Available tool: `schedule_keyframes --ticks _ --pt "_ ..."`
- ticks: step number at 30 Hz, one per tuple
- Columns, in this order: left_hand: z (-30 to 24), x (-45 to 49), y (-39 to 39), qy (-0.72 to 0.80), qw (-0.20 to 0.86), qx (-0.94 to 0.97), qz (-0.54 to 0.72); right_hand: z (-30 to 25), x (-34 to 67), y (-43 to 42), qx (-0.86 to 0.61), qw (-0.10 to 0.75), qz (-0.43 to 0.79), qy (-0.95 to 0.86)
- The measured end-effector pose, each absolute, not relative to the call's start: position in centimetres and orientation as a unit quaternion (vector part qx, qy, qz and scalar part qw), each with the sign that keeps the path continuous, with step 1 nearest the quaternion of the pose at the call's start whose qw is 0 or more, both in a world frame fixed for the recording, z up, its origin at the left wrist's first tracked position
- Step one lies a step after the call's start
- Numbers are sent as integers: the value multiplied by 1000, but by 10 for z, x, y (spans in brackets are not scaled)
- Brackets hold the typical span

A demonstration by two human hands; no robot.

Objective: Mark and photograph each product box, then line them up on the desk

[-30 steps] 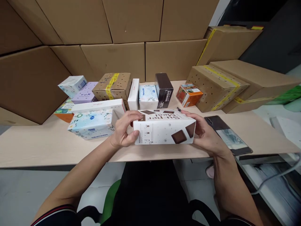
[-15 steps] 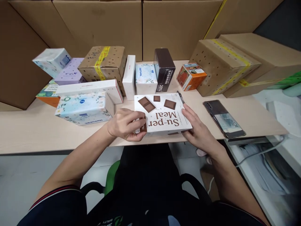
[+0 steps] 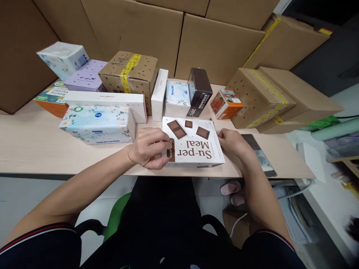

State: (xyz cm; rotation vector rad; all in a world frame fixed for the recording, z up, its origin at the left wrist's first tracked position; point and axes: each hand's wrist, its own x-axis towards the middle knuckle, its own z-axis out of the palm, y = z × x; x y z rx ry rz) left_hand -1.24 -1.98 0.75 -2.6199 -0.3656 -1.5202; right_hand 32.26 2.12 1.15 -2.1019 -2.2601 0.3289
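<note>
A white box printed "Su-per Meal" with brown chocolate pieces lies near the table's front edge, its lettering upside down to me. My left hand is at its left side, fingers curled with the tips over the brown label and the thumb lower down. By the box's right edge is my right hand, its fingers bent and pressed together. What those fingers hold, if anything, is hidden. A small dark bit shows at the box's far right corner. Right of that hand lies a phone, partly covered by the forearm.
Tissue packs, a long white box, a purple box, a taped carton, a dark brown box and an orange box stand behind. Larger cartons are at right. Cardboard walls the back.
My right hand has gone from lying along the box's right edge with fingers extended to fingers bent together beside it. My left hand stays at the label. The view has shifted and tilted.
</note>
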Motion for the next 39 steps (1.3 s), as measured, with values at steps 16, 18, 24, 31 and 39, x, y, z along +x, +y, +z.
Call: schedule_keyframes --ticks 16,18,24,31,39 --pt "11 -11 -21 -116 59 -869 -478 40 255 -1 -436 525 433 -589" --pt "12 -11 -22 -116 57 -869 -478 33 250 -3 -438 520 391 -620" --pt "14 -10 -23 -122 60 -871 -472 29 252 -8 -447 492 311 -680" --pt "14 -10 -22 -122 58 -870 -473 28 253 -8 -454 464 269 -712" --pt "14 -10 -23 -126 57 -873 -467 29 253 -7 -468 430 238 -735"
